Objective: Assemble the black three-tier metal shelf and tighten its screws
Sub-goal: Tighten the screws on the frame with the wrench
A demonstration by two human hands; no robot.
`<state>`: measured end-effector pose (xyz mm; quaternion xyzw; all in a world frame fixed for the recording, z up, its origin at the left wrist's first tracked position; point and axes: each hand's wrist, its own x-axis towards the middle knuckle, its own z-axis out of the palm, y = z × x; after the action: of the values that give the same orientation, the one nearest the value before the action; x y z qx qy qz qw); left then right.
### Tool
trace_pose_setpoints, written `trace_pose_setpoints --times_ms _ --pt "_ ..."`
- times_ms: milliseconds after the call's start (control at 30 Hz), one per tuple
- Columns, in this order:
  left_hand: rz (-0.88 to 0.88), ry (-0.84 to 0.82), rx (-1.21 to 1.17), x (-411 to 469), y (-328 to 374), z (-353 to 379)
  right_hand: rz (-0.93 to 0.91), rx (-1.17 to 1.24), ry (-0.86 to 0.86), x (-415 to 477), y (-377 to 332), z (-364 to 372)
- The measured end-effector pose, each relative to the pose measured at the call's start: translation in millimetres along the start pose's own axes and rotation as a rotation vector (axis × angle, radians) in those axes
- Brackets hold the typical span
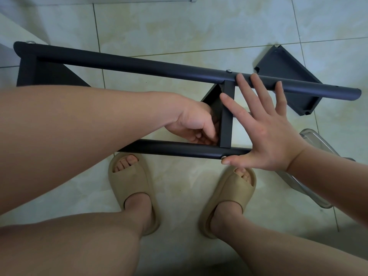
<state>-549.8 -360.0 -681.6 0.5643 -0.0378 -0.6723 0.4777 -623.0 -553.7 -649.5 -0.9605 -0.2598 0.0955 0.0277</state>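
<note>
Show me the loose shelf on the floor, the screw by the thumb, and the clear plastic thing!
Loose shelf [288, 76], head view, middle of its flat black panel.
Screw [223, 157], head view, its silver head on the near pole.
Clear plastic thing [314, 138], head view, its upper rim.

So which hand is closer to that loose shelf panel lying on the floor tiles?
Right. The right hand is spread across the two poles, just beside the loose shelf panel; the left hand is farther, tucked inside the frame by the crossbar.

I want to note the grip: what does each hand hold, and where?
The right hand holds nothing; it lies flat across both black tubes. The left hand reaches behind the middle shelf; its grip is hidden.
</note>
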Motion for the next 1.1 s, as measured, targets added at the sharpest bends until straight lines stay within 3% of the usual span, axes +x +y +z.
trace_pose_setpoints --times_ms 133,300,800,1100 --pt "-0.062 -0.045 0.044 -2.5 3.9 -4.3 0.000 -0.005 0.003 0.0 0.2 0.9" --pt "-0.145 0.043 0.272 -1.3 9.9 -5.6 0.001 -0.006 0.006 0.0 0.3 1.0" --pt "-0.072 -0.007 0.104 -0.7 4.9 -6.0 0.002 0.001 0.010 -0.1 0.3 0.8" --pt "-0.136 -0.018 0.204 -1.1 6.0 -5.8 0.003 0.001 0.003 -0.3 -0.7 0.3"
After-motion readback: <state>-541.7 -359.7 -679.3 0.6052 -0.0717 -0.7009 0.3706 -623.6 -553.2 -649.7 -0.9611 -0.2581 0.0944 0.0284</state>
